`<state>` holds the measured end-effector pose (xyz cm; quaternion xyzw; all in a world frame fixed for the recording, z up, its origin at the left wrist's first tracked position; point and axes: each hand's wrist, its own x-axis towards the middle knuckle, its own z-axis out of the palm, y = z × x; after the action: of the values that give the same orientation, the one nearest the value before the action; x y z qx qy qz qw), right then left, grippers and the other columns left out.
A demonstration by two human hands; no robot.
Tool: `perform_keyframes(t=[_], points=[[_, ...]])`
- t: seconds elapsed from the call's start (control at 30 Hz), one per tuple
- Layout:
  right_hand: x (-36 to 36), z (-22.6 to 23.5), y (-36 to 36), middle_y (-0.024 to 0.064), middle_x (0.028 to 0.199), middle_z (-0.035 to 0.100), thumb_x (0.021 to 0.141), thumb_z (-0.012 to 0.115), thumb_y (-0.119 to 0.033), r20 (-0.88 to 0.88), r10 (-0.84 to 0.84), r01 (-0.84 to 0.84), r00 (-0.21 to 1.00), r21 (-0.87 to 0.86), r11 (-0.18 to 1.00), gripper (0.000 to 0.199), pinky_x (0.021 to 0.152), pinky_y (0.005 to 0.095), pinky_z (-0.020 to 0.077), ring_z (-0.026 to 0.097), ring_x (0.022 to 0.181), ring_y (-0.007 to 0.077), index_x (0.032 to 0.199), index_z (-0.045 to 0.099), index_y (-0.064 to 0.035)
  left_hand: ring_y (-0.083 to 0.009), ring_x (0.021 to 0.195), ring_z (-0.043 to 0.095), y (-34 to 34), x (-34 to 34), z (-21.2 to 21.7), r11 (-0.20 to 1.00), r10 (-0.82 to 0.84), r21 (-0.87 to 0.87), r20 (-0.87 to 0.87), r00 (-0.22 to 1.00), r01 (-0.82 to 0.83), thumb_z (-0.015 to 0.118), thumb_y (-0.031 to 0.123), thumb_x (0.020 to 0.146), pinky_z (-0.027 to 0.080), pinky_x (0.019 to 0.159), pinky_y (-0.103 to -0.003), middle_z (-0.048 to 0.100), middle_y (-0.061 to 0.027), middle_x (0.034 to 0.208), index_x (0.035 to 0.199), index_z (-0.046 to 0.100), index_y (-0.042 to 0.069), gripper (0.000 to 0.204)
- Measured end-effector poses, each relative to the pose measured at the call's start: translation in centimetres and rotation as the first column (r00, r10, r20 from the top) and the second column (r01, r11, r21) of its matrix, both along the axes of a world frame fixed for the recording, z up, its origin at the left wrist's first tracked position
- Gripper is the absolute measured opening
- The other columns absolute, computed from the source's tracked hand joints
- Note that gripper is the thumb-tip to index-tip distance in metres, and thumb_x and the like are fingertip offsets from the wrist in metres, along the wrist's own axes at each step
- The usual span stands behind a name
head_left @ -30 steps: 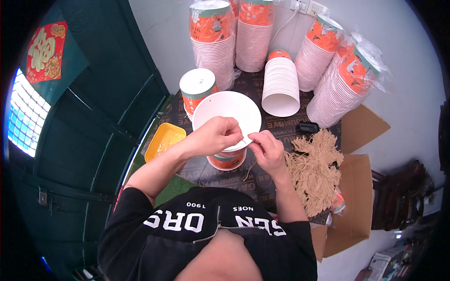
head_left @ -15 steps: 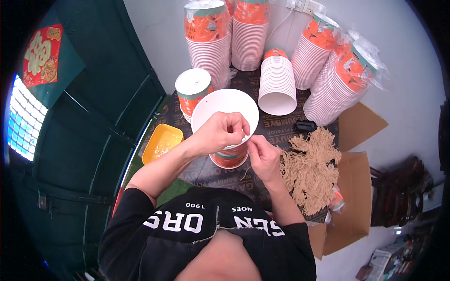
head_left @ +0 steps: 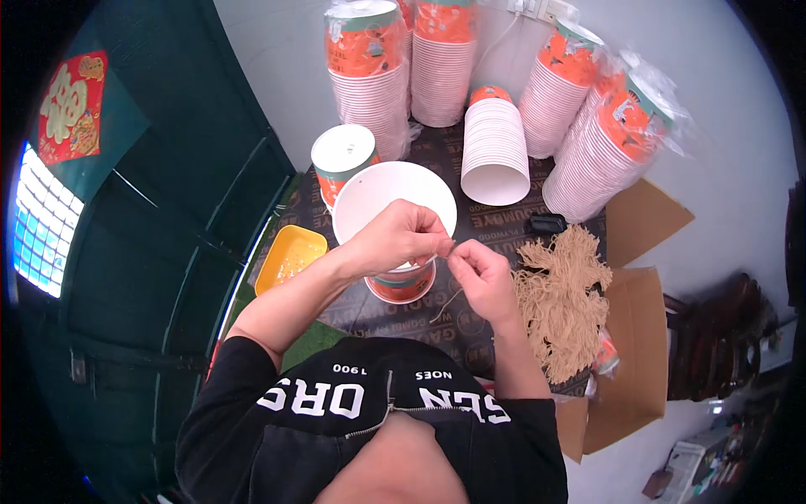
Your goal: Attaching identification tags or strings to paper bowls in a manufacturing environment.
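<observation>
Over the near rim of a round paper bucket (head_left: 382, 189), white inside, my left hand (head_left: 407, 235) is closed in a pinch. Right beside it my right hand (head_left: 487, 277) pinches a thin tan string (head_left: 449, 307), whose loose end hangs below the fingers. Both sets of fingertips meet at the string, though the fingers hide most of what lies between them. The bucket stands upright with its mouth up; an orange and green printed part (head_left: 401, 286) shows beneath my hands. To the right of my right hand lies a heap of tan strings (head_left: 562, 307).
A yellow tray (head_left: 290, 260) with small bits sits at left. Behind the bucket stands a lidded orange bucket (head_left: 344, 151). Tall wrapped bucket stacks (head_left: 369, 101) line the wall, and a white stack (head_left: 495, 151) lies tipped. An opened cardboard box (head_left: 634, 353) is at right.
My hands have shifted slightly right, and the right hand has drawn a little away from the bucket. More of the hanging string shows. The bucket appears slightly further left.
</observation>
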<state>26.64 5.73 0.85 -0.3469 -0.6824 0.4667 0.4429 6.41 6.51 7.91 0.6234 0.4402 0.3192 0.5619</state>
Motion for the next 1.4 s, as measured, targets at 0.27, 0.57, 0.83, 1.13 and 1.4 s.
perform_keyframes(t=[0.27, 0.57, 0.83, 1.13, 1.4], points=[[1.4, 4.2, 0.1, -0.0065, 0.072, 0.054, 0.097, 0.060, -0.009, -0.210, 0.109, -0.153, 0.972, -0.209, 0.966, 0.011, 0.055, 0.0190, 0.0339, 0.043, 0.065, 0.0002, 0.093, 0.063, 0.0011, -0.0057, 0.066, 0.056, -0.1, 0.1, 0.1, 0.999, -0.039, 0.009, -0.029, 0.999, 0.039, 0.069, 0.004, 0.086, 0.046, 0.059, -0.021, 0.065, -0.0017, 0.076, 0.091, 0.069, -0.003, 0.008], [-0.3, 4.9, 1.6, -0.0019, 0.077, 0.059, 0.095, 0.054, 0.001, -0.151, 0.118, -0.125, 0.982, -0.041, 0.991, 0.014, 0.060, 0.0201, 0.0395, 0.050, 0.069, 0.0025, 0.108, 0.059, 0.0006, -0.0066, 0.064, 0.055, 0.4, 0.1, -0.5, 0.997, -0.079, 0.016, -0.071, 0.994, 0.081, 0.068, 0.003, 0.088, 0.044, 0.059, -0.021, 0.064, -0.0028, 0.077, 0.092, 0.066, -0.003, 0.008], [1.4, 4.7, 1.4, 0.0079, 0.092, 0.056, 0.080, 0.064, 0.004, 0.157, -0.007, -0.045, 0.988, 0.324, 0.945, 0.019, 0.060, 0.0253, 0.0426, 0.055, 0.069, 0.0135, 0.098, 0.068, 0.0000, -0.0084, 0.065, 0.057, 0.9, -1.0, -0.5, 0.978, -0.153, -0.121, 0.129, 0.980, 0.169, 0.069, 0.001, 0.087, 0.045, 0.060, -0.021, 0.064, -0.0033, 0.077, 0.090, 0.065, -0.004, 0.007], [0.1, 4.2, 0.5, 0.0088, 0.095, 0.057, 0.080, 0.071, -0.002, 0.196, -0.081, 0.019, 0.977, 0.301, 0.953, 0.020, 0.062, 0.0296, 0.0483, 0.060, 0.075, 0.0184, 0.100, 0.068, -0.0020, -0.0086, 0.066, 0.058, 0.8, -1.1, -0.7, 0.983, -0.127, -0.117, 0.130, 0.983, 0.142, 0.070, 0.002, 0.086, 0.046, 0.060, -0.022, 0.065, -0.0041, 0.079, 0.091, 0.066, -0.005, 0.009], [-0.5, 3.1, 0.7, 0.0047, 0.097, 0.054, 0.083, 0.065, 0.008, 0.130, -0.064, 0.020, 0.989, 0.318, 0.948, 0.011, 0.053, 0.0210, 0.0357, 0.045, 0.061, 0.0049, 0.091, 0.062, 0.0009, -0.0092, 0.067, 0.058, 0.9, -0.9, -1.0, 0.985, -0.130, -0.095, 0.108, 0.986, 0.140, 0.069, 0.003, 0.089, 0.046, 0.061, -0.022, 0.065, -0.0047, 0.080, 0.092, 0.065, -0.004, 0.009]])
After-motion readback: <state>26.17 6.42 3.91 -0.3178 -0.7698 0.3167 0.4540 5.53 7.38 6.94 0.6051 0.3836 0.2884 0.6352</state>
